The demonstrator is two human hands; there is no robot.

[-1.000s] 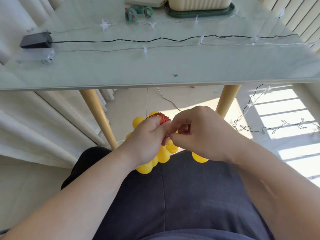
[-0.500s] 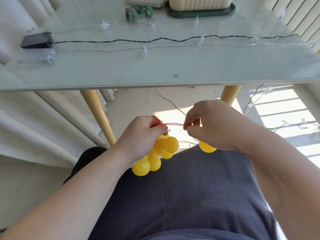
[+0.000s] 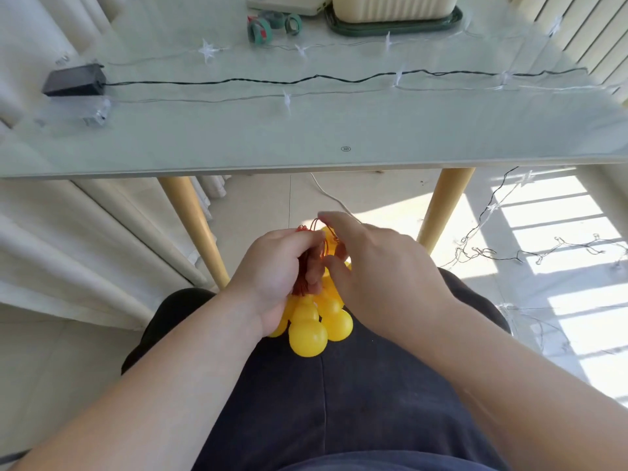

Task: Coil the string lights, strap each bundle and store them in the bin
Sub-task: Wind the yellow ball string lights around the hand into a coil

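Over the person's dark lap, the left hand (image 3: 275,270) is curled tight round a coil of orange wire (image 3: 300,277), its yellow bulbs (image 3: 307,334) hanging in a cluster below the fist. The right hand (image 3: 380,266) touches the wire with its forefinger stretched out; I can't tell if it has hold of it. Beyond, on the glass table (image 3: 238,137), lie star lights (image 3: 285,96), a black battery box (image 3: 74,83), green strap rolls (image 3: 260,28) and the cream bin (image 3: 390,6).

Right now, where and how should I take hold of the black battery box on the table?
Grip the black battery box across its long sides, from above: it lies flat on the glass table, its wire leaving the right end.
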